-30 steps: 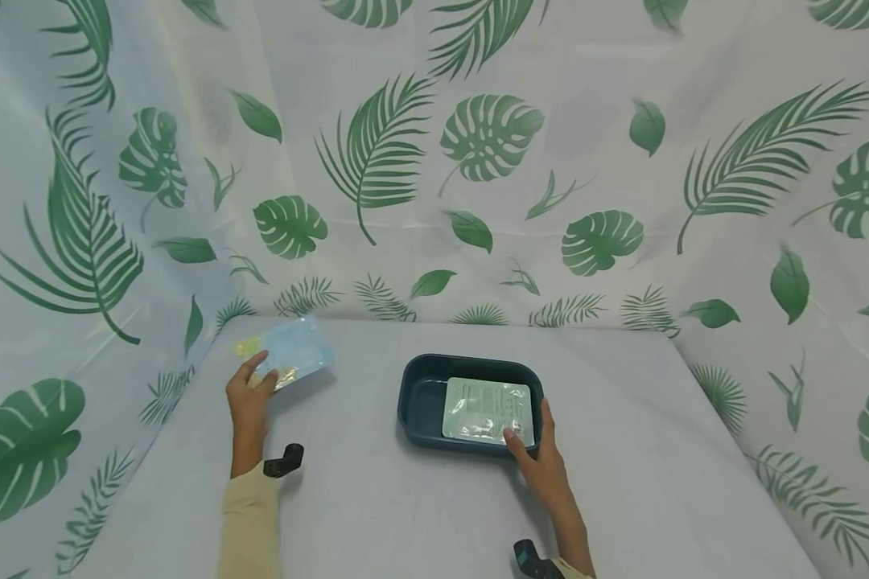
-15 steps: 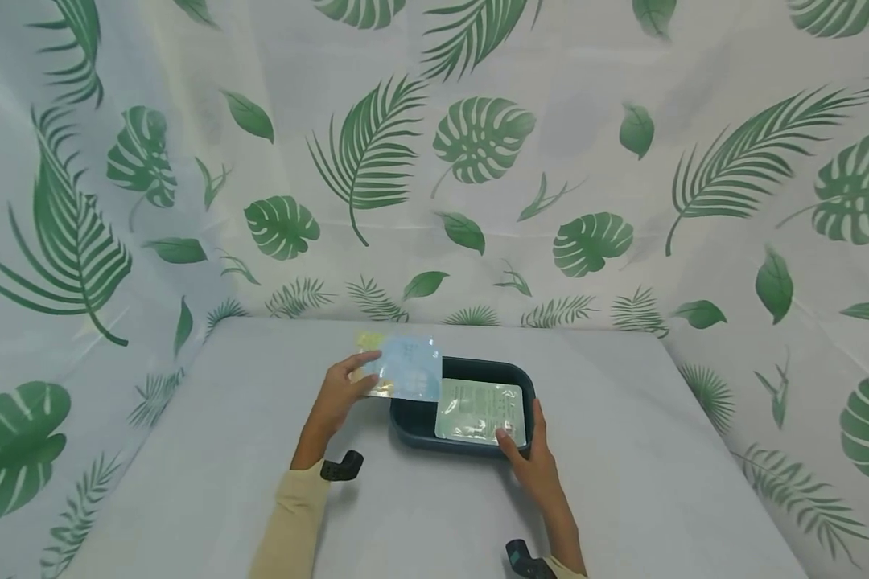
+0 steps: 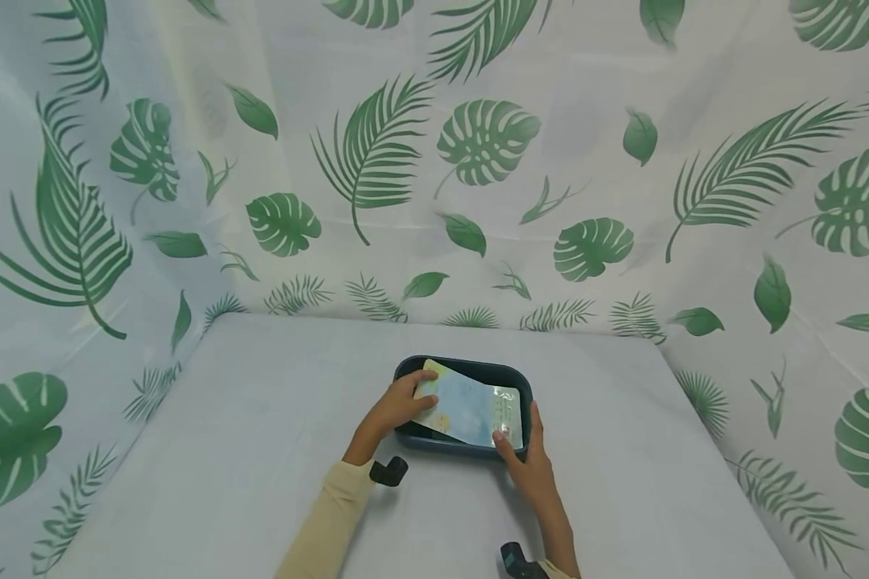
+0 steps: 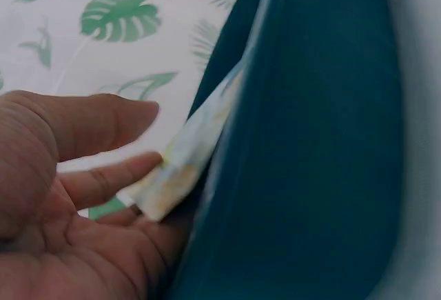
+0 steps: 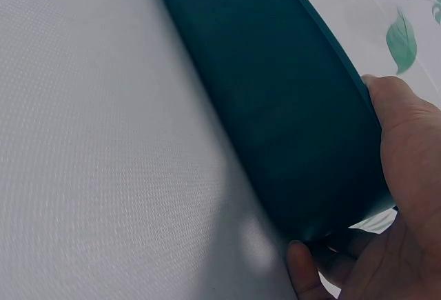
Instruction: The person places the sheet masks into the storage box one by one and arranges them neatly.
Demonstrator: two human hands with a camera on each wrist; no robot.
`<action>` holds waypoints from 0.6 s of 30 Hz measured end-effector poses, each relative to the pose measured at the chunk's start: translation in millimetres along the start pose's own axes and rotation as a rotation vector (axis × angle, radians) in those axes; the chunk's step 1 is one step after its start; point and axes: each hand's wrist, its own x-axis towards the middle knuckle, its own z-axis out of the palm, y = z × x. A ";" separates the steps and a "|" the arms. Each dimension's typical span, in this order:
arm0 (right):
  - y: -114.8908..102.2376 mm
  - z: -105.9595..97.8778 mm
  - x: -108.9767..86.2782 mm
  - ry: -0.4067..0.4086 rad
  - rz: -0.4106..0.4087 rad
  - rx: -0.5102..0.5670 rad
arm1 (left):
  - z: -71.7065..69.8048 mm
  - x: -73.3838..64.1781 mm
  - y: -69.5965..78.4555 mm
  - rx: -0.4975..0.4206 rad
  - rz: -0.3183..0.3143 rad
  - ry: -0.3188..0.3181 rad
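Observation:
A dark blue-green plastic tray (image 3: 496, 371) with rounded corners sits on the white table. Inside it lies a flat pale green foil packet (image 3: 508, 408). A light blue packet (image 3: 465, 408) with yellow print rests slantwise over that one, covering most of it. My left hand (image 3: 397, 404) is at the tray's left end, over the light blue packet's edge. In the left wrist view its thumb (image 4: 103, 124) stands apart from the packet (image 4: 182, 169), with a fingertip touching the edge. My right hand (image 3: 536, 470) grips the tray's right end, thumb at the rim and fingers around the outside.
White cloth covers the table (image 3: 275, 386). Behind and on both sides hang white curtains (image 3: 405, 265) printed with green leaves. Each wrist carries a small black camera, such as the left one (image 3: 389, 471).
My left hand has carried the light blue packet from the table's left side rightward into the tray, over the pale green packet; its thumb now stands off it. My right hand has stayed on the tray.

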 end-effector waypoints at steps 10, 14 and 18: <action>-3.3 0.3 0.7 -0.005 0.005 0.004 | 16.2 4.2 1.0 0.392 0.028 0.096; -3.3 0.2 0.4 -0.011 0.019 0.001 | 22.0 4.4 7.0 0.477 -0.026 0.151; -3.2 0.5 0.4 -0.010 0.016 0.008 | 28.1 6.2 13.0 0.538 -0.057 0.192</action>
